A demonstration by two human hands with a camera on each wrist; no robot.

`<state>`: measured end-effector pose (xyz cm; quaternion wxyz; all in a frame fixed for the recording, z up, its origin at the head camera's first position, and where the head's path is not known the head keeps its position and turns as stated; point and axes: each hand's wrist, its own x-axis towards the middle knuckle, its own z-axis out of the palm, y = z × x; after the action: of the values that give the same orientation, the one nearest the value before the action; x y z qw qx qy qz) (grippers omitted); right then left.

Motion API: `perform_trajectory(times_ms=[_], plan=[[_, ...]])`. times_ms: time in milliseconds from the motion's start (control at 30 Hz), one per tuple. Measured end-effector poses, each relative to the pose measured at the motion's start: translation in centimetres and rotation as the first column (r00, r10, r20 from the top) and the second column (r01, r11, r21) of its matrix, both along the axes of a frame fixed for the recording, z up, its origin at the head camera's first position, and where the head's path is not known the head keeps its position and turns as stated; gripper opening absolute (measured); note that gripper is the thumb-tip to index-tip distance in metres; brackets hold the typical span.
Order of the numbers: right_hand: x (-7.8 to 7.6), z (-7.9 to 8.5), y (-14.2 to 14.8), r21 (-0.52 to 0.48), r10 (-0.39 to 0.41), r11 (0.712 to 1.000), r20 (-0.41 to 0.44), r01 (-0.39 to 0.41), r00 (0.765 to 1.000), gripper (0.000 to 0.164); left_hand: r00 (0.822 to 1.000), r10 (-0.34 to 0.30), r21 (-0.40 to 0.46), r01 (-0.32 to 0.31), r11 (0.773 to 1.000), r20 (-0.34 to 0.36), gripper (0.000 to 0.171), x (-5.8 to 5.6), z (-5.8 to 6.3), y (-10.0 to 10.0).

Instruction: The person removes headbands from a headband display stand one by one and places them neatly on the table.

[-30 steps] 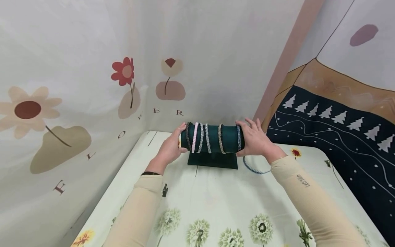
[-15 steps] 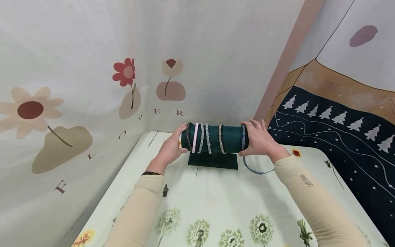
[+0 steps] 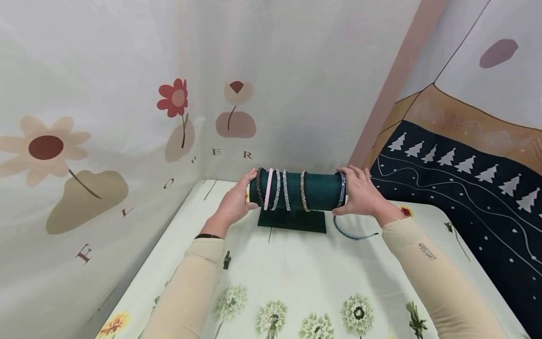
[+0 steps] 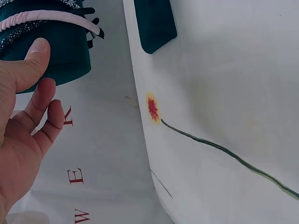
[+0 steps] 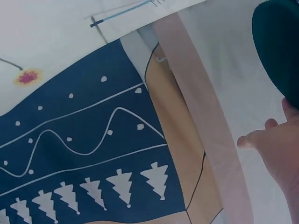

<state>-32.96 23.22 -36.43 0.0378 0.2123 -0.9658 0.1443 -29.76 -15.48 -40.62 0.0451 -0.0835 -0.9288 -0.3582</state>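
A dark green headband stand, a horizontal roll on a flat base, stands on the table. Several headbands sit round the roll: a dark one at the left end, a pink headband, silver ones and a gold one. My left hand grips the roll's left end; in the left wrist view its thumb lies on the green fabric below the pink band. At the right end my right hand pinches a glittery blue headband, thumb below and fingers over the top.
A light blue headband lies on the table right of the base. A small black clip-like item lies by the left forearm. Behind the table hangs a pale flower-printed curtain, with a dark tree-printed cloth at the right.
My right hand has slid the glittery blue headband rightward along the roll to its end. The left hand stays at the left end, and the other headbands keep their places.
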Motion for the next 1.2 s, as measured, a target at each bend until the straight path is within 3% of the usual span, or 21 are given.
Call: perform_trajectory(times_ms=[233,533,700,1033,1200], plan=[[0.1,-0.6,1.0,-0.040,-0.021,0.999,-0.003,0.021,1.000,0.129,1.000,-0.002,-0.016,0.003,1.000,0.012,0.105,-0.2,0.0,-0.1],[0.7,-2.6,3.4,-0.094,-0.083,0.991,0.129,0.095,0.988,0.131,1.000,0.004,-0.015,-0.004,1.000,0.020,0.107,-0.4,0.3,-0.1],[1.3,-3.5,4.6,-0.094,-0.109,0.988,0.160,0.125,0.981,0.130,1.000,0.012,-0.009,-0.011,1.000,0.026,0.107,-0.2,0.1,-0.1],[2.7,-3.1,10.1,-0.018,-0.163,0.986,0.069,0.164,0.984,0.132,1.000,0.005,-0.023,-0.004,1.000,0.021,0.106,0.1,0.0,-0.1],[3.6,-3.3,14.1,0.117,-0.175,0.978,0.028,0.170,0.984,0.131,1.000,0.013,-0.023,-0.012,1.000,0.022,0.106,0.0,0.2,0.0]])
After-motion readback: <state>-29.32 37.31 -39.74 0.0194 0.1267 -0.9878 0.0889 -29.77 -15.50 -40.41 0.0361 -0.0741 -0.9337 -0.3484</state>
